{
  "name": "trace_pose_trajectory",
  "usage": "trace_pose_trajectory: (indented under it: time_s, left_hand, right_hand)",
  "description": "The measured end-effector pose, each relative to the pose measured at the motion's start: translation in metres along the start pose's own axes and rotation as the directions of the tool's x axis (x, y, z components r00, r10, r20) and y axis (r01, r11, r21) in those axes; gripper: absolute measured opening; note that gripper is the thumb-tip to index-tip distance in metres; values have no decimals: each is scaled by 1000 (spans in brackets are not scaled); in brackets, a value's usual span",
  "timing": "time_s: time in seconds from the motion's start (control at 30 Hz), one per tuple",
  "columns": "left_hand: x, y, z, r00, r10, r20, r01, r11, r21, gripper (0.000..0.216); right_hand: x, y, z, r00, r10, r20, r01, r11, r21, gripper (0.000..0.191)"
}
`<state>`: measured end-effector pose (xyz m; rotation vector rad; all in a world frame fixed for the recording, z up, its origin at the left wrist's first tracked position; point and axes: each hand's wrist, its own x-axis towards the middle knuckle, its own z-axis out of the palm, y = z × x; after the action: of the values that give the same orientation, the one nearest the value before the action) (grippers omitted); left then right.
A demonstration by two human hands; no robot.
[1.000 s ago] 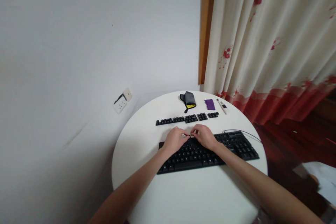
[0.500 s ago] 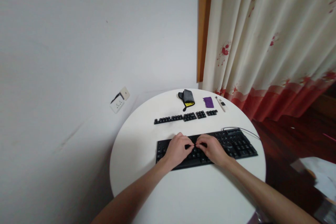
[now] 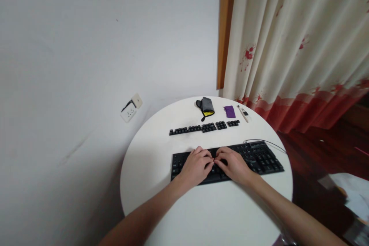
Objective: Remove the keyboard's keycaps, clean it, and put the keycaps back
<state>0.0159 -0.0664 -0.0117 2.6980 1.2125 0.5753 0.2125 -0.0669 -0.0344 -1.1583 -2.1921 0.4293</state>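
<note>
A black keyboard (image 3: 259,157) lies across the round white table (image 3: 207,215). My left hand (image 3: 196,167) and my right hand (image 3: 234,164) rest on its middle, side by side, fingers curled and meeting in a pinch over the keys. What the fingertips grip is too small to make out. Beyond the keyboard, a row of loose black keycaps (image 3: 201,128) lies on the table in several groups.
At the table's far edge lie a grey and yellow pouch (image 3: 206,107), a purple cloth (image 3: 230,111) and a thin white tool (image 3: 243,113). The keyboard's cable (image 3: 273,144) runs off right. A wall socket (image 3: 131,108) is at left, curtains (image 3: 288,46) at right.
Both hands have moved from the keyboard's far edge toward me, onto its middle rows, staying pinched together. The view has shifted slightly.
</note>
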Motion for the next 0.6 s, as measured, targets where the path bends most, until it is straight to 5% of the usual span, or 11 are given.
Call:
trace_pose_trajectory:
  time_s: [0.4, 0.6]
  left_hand:
    - [7, -14, 2, 999, -27, 23, 28, 997, -74, 20]
    - [57, -58, 9, 943, -331, -45, 333, 941, 53, 32]
  right_hand:
    - [4, 2, -7, 998, 10, 65, -5, 997, -76, 26]
    - [62, 22, 1, 956, 273, 106, -232, 927, -295, 37]
